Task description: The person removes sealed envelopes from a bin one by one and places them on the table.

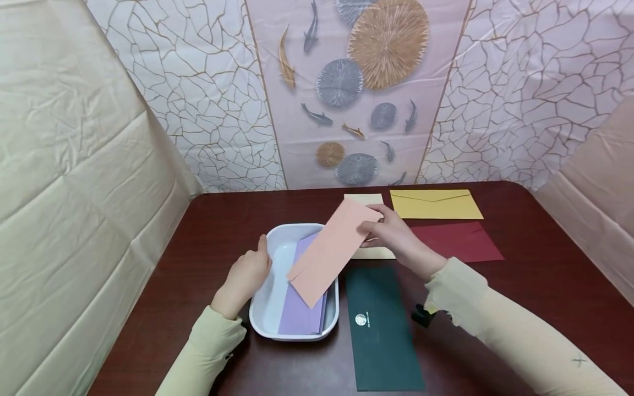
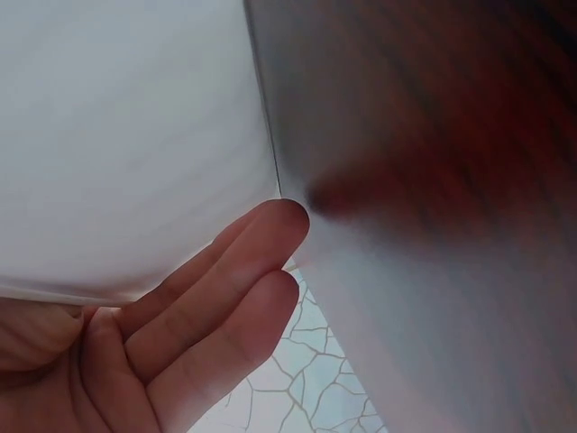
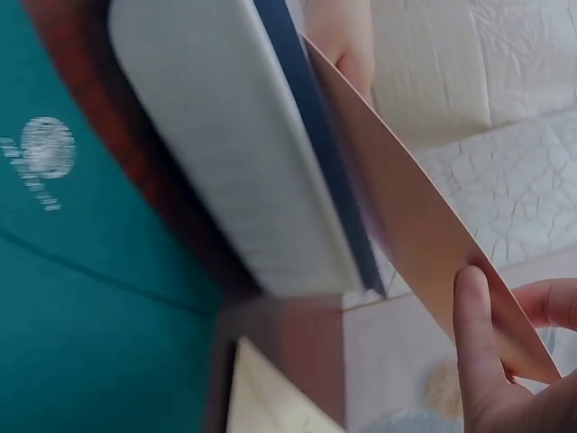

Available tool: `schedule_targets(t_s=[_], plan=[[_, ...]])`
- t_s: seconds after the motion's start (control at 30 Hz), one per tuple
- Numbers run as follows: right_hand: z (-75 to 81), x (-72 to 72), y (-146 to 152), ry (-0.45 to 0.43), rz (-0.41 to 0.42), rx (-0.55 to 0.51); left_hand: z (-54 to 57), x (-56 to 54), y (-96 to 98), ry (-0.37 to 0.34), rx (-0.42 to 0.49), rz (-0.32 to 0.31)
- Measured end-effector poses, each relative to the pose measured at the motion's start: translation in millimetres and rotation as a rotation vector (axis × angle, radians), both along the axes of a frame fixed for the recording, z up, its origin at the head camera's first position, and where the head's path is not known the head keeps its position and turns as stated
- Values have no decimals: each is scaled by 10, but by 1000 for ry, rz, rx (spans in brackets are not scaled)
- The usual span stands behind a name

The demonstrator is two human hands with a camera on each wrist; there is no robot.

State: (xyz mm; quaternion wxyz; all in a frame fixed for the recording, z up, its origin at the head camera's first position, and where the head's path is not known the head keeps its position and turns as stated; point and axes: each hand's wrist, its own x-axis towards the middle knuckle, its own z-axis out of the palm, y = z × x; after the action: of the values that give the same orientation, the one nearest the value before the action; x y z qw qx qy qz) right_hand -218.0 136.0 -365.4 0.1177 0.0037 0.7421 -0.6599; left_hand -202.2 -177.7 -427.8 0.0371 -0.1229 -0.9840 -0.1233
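My right hand (image 1: 396, 236) pinches a pink envelope (image 1: 329, 253) by its upper end, thumb on one face and fingers behind. The envelope slants over the white plastic tray (image 1: 277, 294), its lower end above a purple envelope (image 1: 299, 316) lying inside. A dark blue envelope (image 3: 320, 126) shows beside the purple one in the right wrist view. At the tray's left side, my left hand (image 1: 246, 275) grips the rim, thumb over the edge. Its fingers (image 2: 216, 316) lie against the tray's outer side in the left wrist view.
A dark green envelope (image 1: 381, 346) lies right of the tray on the dark wooden table (image 1: 223, 220). Farther back are a cream envelope (image 1: 373, 253), partly covered, a yellow envelope (image 1: 436, 206) and a red envelope (image 1: 463, 242). Patterned cloth (image 1: 223, 82) hangs behind the table.
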Motion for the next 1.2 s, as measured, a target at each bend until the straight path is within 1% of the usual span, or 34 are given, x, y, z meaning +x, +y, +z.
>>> schedule_targets(t_s=[0.17,0.27,0.47,0.67,0.83,0.93,1.1,1.2], plan=[[-113,118,175,-72,22,-38,7,-14,-25,-17,-4,3],[-177,189,231,-104,63,-62,9,-17,-30,-16,-7,3],[-271,329,240,-154,103,-115,-5,-22,-16,-6,-6,1],[-354,442,225,-209,124,-125,-2,-28,9,-16,-1,4],[-411,495,240,-227,154,-131,2,-30,15,-16,-4,9],[-432,520,254,-236,195,-131,-3,-24,13,-29,-2,13],[-436,554,293,-232,277,-122,7,-5,18,-46,4,16],[-426,552,294,-237,287,-119,11,-3,25,-48,1,19]])
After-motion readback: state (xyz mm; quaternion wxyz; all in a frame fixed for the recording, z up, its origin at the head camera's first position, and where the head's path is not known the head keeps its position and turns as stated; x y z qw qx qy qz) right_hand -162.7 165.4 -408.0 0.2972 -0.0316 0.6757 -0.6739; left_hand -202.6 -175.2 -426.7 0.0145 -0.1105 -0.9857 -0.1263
